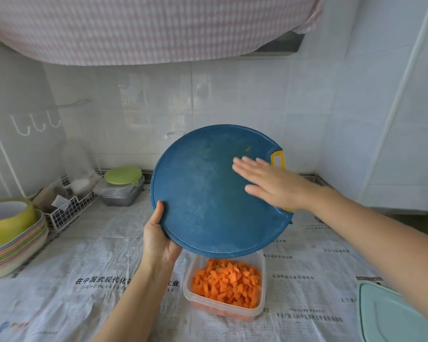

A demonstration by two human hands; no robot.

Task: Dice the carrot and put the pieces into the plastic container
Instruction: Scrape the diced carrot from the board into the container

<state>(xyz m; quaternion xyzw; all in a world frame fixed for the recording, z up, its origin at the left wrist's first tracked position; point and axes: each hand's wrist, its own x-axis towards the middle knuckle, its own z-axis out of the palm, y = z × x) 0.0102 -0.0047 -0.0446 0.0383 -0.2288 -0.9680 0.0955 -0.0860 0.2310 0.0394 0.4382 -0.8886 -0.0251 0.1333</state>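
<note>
Holds the round blue plastic cutting board [208, 193] steeply tilted over the clear rectangular plastic container [187, 291]. Grips the board's lower left rim in the left hand [158, 240], thumb curled onto the top face, remaining fingers hidden behind the underside. Lays the right hand [269, 183] flat against the board face, fingers straight and close together, holding nothing, fingertips directed toward the board centre (blurred, so probably mid-sweep). Shows the heap of orange diced carrot pieces [227, 282] inside the container, below and to the right of the left thumb, under the board's lowest edge. Shows one small orange carrot sliver [248, 148] clinging to the board just above the right fingertips, near the yellow handle loop [278, 160]. Shows one more orange scrap [313, 246] on the printed newspaper sheet [84, 267], well below the right-hand fingers on the wrist side. Judged near complete, with only stragglers to clear. Risks from here:

- Sweeping the sliver off-line and past the container wall onto the newspaper, given a low edge overhanging only the container's far end.
- Losing the single-handed rim grip under the push of the right palm, dropping the board onto the heap or tipping the container.
- Overlooking the scrap on the paper.

Aim any sweep down toward the left-thumb side.
</note>
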